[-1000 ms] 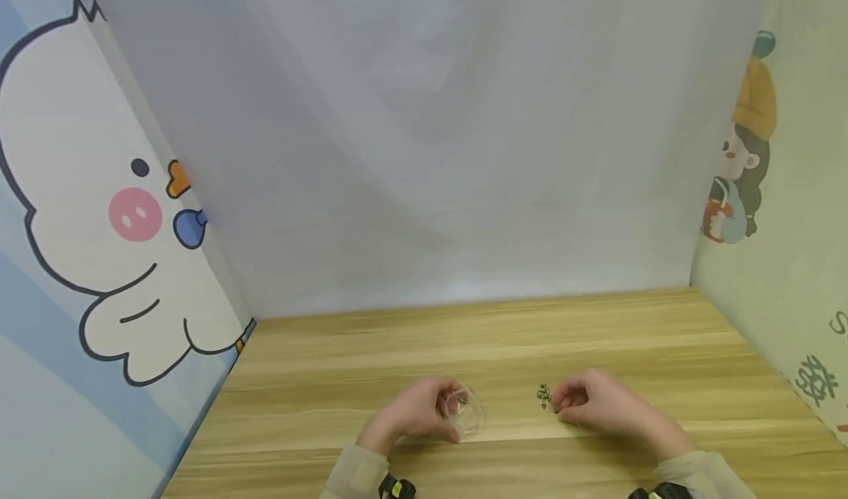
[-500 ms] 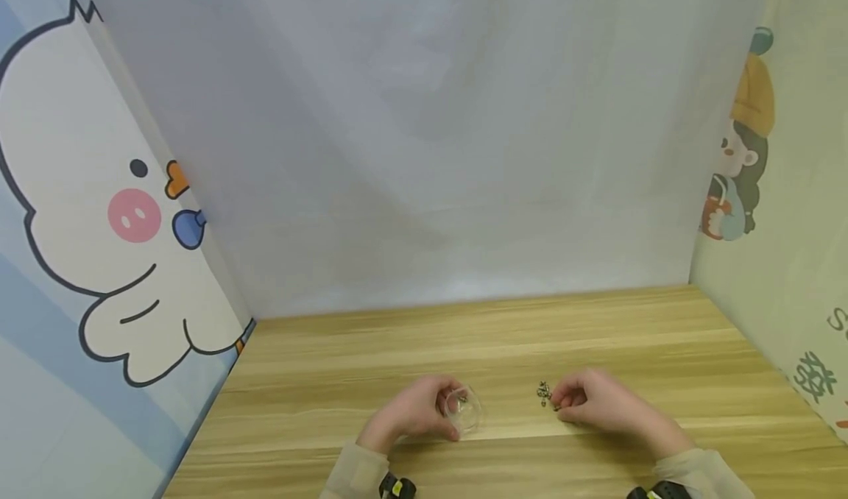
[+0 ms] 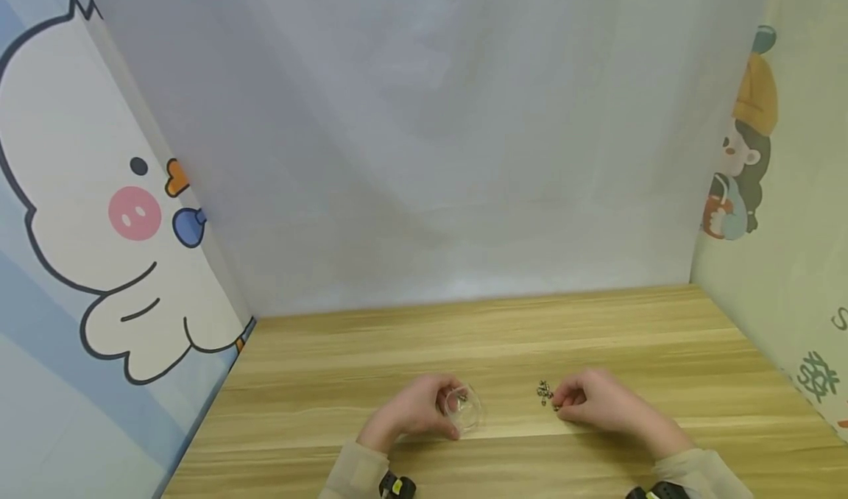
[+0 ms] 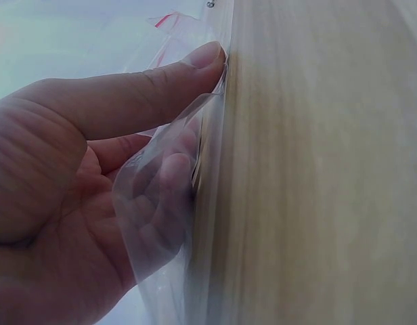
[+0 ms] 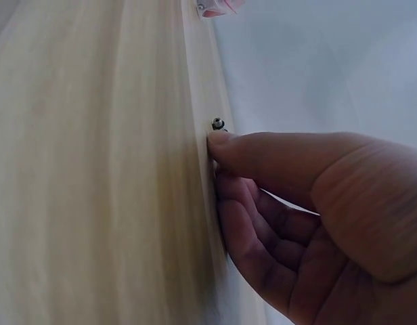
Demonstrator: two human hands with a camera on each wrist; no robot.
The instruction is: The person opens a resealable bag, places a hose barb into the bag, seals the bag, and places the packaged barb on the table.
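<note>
Between its thumb and fingers my left hand (image 3: 414, 408) holds a clear plastic bag (image 3: 466, 413) low over the table. A small metal piece (image 3: 463, 398) shows at the bag, near the fingertips. In the left wrist view the bag (image 4: 151, 196) has a red line along one edge, and fingers show through the film. My right hand (image 3: 599, 403) rests at a small pile of shiny metal pieces (image 3: 543, 392), with one piece (image 3: 555, 408) between its thumb and forefinger tips. Beyond the thumb in the right wrist view lies a metal piece (image 5: 218, 124); their exact kind is too small to tell.
Both hands are over a wood-grain table (image 3: 371, 352). A pale curtain (image 3: 464, 153) stands behind it. Printed cloth panels flank the table, with a white duck (image 3: 79, 153) on the left and a child in an orange hat (image 3: 735, 160) on the right.
Both hands stay almost where they were. The metal piece at my right fingertips shows a little more clearly than a second ago.
</note>
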